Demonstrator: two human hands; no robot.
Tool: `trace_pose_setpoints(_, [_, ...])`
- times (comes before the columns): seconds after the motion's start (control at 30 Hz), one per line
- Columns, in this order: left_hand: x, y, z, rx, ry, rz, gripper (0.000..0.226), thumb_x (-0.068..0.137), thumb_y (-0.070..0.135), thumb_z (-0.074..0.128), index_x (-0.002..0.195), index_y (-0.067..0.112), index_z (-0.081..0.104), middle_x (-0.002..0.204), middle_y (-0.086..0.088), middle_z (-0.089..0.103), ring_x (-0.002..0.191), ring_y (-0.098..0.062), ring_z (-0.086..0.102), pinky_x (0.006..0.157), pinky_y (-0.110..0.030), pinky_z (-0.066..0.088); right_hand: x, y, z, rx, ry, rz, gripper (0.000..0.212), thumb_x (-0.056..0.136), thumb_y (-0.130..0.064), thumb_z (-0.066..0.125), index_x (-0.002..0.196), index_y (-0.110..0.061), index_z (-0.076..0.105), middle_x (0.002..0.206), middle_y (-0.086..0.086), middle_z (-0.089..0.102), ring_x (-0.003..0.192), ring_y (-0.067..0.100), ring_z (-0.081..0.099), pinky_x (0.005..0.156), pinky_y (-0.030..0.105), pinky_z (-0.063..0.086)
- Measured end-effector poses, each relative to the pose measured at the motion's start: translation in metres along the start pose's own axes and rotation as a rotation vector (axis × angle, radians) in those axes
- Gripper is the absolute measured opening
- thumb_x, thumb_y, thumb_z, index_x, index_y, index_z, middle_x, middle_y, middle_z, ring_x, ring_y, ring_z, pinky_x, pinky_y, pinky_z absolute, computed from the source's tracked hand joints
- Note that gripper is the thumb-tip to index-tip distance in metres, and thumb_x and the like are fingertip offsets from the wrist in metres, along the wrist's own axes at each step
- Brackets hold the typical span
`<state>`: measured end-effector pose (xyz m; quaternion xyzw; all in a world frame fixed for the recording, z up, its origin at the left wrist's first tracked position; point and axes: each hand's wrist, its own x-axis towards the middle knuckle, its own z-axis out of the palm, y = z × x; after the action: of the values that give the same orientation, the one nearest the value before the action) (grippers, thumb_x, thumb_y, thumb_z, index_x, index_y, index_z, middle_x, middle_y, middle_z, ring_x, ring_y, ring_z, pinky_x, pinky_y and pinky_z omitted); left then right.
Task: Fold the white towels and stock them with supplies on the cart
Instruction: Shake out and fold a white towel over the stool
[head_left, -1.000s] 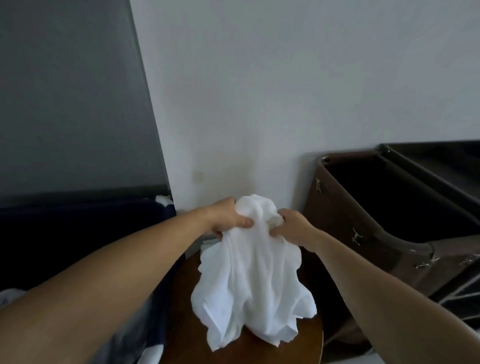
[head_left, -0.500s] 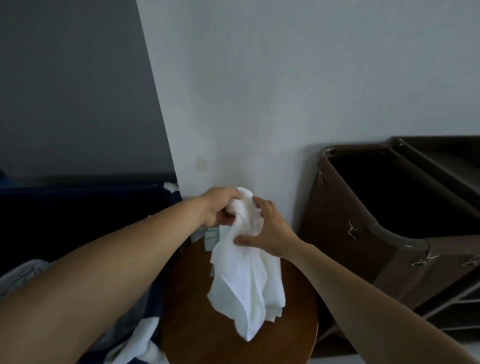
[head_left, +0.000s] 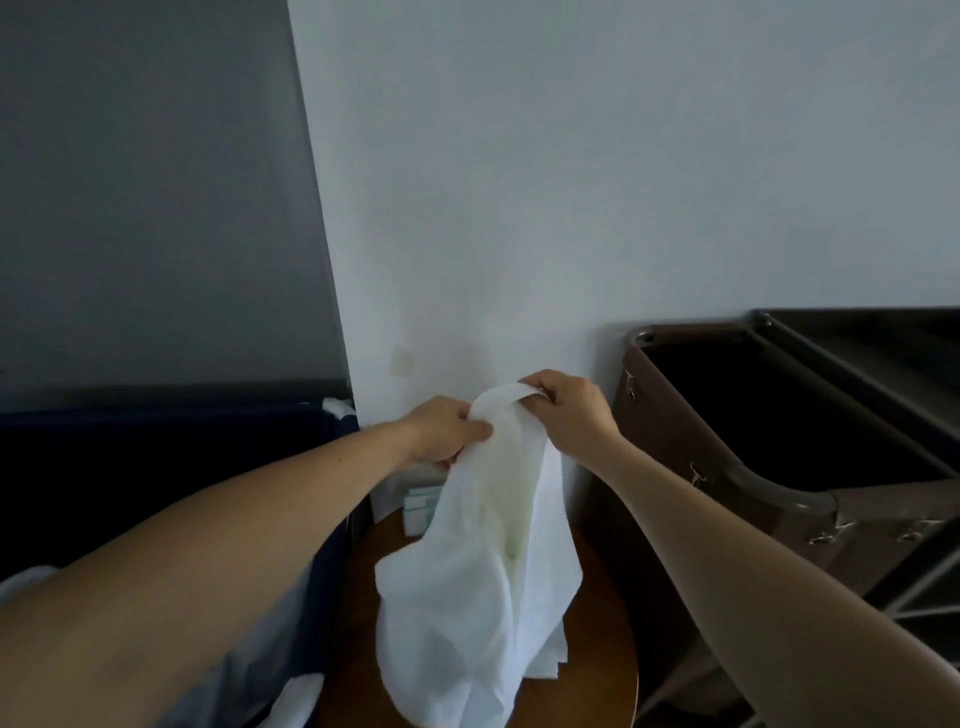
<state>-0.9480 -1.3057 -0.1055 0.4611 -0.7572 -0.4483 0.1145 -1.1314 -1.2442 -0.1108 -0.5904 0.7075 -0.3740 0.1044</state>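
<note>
We hold a crumpled white cloth towel (head_left: 483, 582) up.
Our left hand (head_left: 447, 431) and right hand (head_left: 566, 410) pinch its top edge.

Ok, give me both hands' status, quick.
Left hand: fingers curled, gripping the white towel at its top edge.
Right hand: fingers curled, gripping the same towel's top edge, just beside the left.

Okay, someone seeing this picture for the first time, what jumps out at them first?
The white towel, bunched and hanging in the centre, gripped at its top by the left hand and the right hand. Below it is a round wooden table, and a dark brown cart bin stands open against the wall at the right.
</note>
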Motion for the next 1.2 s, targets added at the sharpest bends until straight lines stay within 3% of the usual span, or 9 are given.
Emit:
trace_pose_setpoints(0.1, [0.0,0.009,-0.01,0.132,0.098,0.116,0.027,0.099,0.033,0.054,0.077,0.018,0.06,0.07,0.001,0.062,0.062,-0.015,0.055,0.058,-0.024,0.042,0.002,0.001,-0.007,0.077,0.046,0.056,0.013,0.093,-0.031,0.062,0.102,-0.029,0.072,0.078,-0.014,0.063,0.081,0.013,0.059,0.07,0.026,0.042])
trace_pose_setpoints(0.23, [0.0,0.012,-0.017,0.512,0.077,0.162,0.024,0.093,0.035,0.057,0.071,0.03,0.049,0.089,-0.001,0.051,0.081,-0.02,0.049,0.07,-0.031,0.042,-0.002,-0.004,-0.017,0.243,0.062,0.03,0.014,0.093,-0.023,0.065,0.086,-0.035,0.069,0.072,-0.02,0.065,0.068,-0.005,0.06,0.059,0.011,0.044])
trace_pose_setpoints(0.3, [-0.001,0.006,-0.015,0.454,-0.016,0.167,0.019,0.094,0.032,0.056,0.076,0.028,0.049,0.096,-0.002,0.051,0.088,-0.021,0.049,0.073,-0.03,0.041,-0.003,-0.011,-0.023,0.314,0.07,0.007,0.02,0.091,-0.019,0.067,0.082,-0.037,0.069,0.069,-0.023,0.067,0.065,-0.009,0.06,0.059,0.007,0.044])
trace_pose_setpoints(0.47, [-0.003,-0.002,-0.014,0.306,-0.086,0.17,0.019,0.099,0.024,0.051,0.083,0.015,0.047,0.085,-0.001,0.05,0.078,-0.017,0.048,0.07,-0.028,0.039,0.001,-0.02,-0.04,0.51,0.153,-0.015,0.019,0.09,-0.018,0.067,0.084,-0.034,0.074,0.085,-0.009,0.074,0.087,0.017,0.069,0.082,0.034,0.054])
trace_pose_setpoints(0.67, [-0.01,0.032,-0.028,0.18,0.142,0.328,0.034,0.101,0.032,0.05,0.08,0.006,0.057,0.075,-0.005,0.055,0.068,-0.016,0.051,0.063,-0.027,0.04,0.009,-0.017,-0.054,0.565,0.254,0.088,0.018,0.081,-0.022,0.064,0.065,-0.029,0.068,0.063,-0.015,0.061,0.068,0.011,0.056,0.066,0.03,0.045])
trace_pose_setpoints(0.8, [-0.013,0.066,-0.035,0.148,0.298,0.518,0.019,0.098,0.02,0.059,0.089,0.007,0.069,0.074,0.002,0.059,0.064,-0.007,0.05,0.059,-0.018,0.038,0.005,-0.02,-0.061,0.417,-0.138,-0.06,0.036,0.081,0.002,0.071,0.099,-0.029,0.065,0.097,-0.008,0.067,0.088,0.01,0.064,0.072,0.015,0.052])
trace_pose_setpoints(0.87, [-0.014,0.072,-0.027,0.155,0.272,0.542,0.014,0.095,0.016,0.062,0.099,0.008,0.073,0.086,0.002,0.067,0.073,-0.007,0.057,0.067,-0.015,0.044,0.003,-0.026,-0.057,0.234,-0.286,-0.085,0.027,0.082,-0.008,0.076,0.099,-0.025,0.064,0.09,-0.008,0.068,0.079,0.009,0.064,0.072,0.019,0.052])
trace_pose_setpoints(0.97, [-0.015,0.062,-0.017,0.11,0.233,0.48,0.017,0.092,0.019,0.066,0.101,0.005,0.069,0.093,-0.003,0.068,0.079,-0.012,0.06,0.073,-0.026,0.047,0.006,-0.029,-0.06,0.03,-0.15,-0.095,0.01,0.086,-0.019,0.073,0.08,-0.023,0.066,0.072,-0.01,0.065,0.07,0.009,0.059,0.065,0.025,0.044])
trace_pose_setpoints(1.2, [-0.022,0.019,-0.012,0.059,-0.118,0.256,0.016,0.095,0.024,0.065,0.092,0.008,0.062,0.092,-0.01,0.061,0.087,-0.023,0.057,0.087,-0.036,0.048,0.019,-0.05,-0.086,0.536,0.174,-0.028,0.013,0.081,-0.019,0.058,0.074,-0.027,0.063,0.077,-0.003,0.063,0.077,0.019,0.057,0.07,0.036,0.046])
